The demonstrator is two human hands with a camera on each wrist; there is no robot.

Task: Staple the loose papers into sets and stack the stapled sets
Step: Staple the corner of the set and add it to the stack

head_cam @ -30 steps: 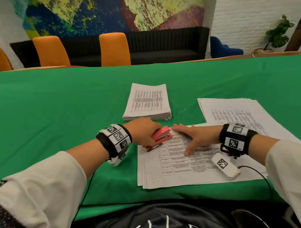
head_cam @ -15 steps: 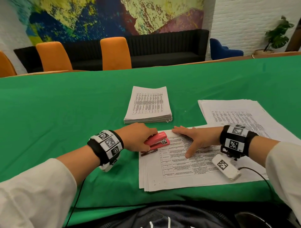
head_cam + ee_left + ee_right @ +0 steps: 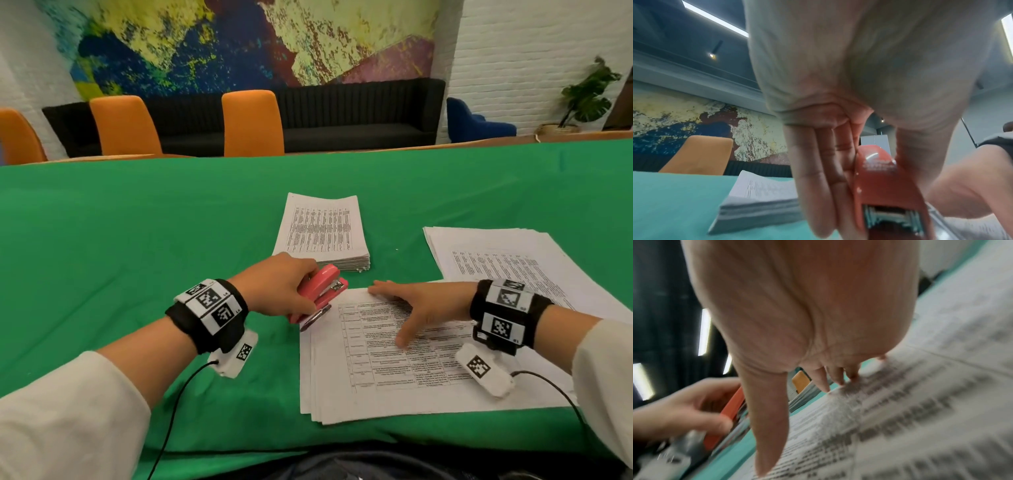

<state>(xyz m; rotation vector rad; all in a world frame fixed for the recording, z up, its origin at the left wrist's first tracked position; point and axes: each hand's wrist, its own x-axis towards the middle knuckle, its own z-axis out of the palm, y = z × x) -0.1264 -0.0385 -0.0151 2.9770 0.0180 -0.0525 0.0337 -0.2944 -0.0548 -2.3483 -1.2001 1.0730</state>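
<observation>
My left hand (image 3: 284,291) grips a small red stapler (image 3: 322,291), lifted a little and tilted just off the top left corner of the near paper set (image 3: 394,359). In the left wrist view the stapler (image 3: 885,186) sits between the fingers (image 3: 818,186) and thumb. My right hand (image 3: 418,305) lies flat with spread fingers on the top of that set, pressing it onto the green table; its fingertips (image 3: 838,379) touch the printed sheet (image 3: 910,410). A neat stack of papers (image 3: 322,233) lies beyond the stapler. More loose sheets (image 3: 503,260) are spread at the right.
The green tablecloth (image 3: 137,257) stretches wide on the left and far side. Orange chairs (image 3: 251,123) and a black sofa stand behind the table's far edge. Cables run from both wrist devices toward my lap.
My left hand has pulled the stapler back off the corner of the near set, leftward and up, and tilted it. The right hand has stayed pressed on the papers.
</observation>
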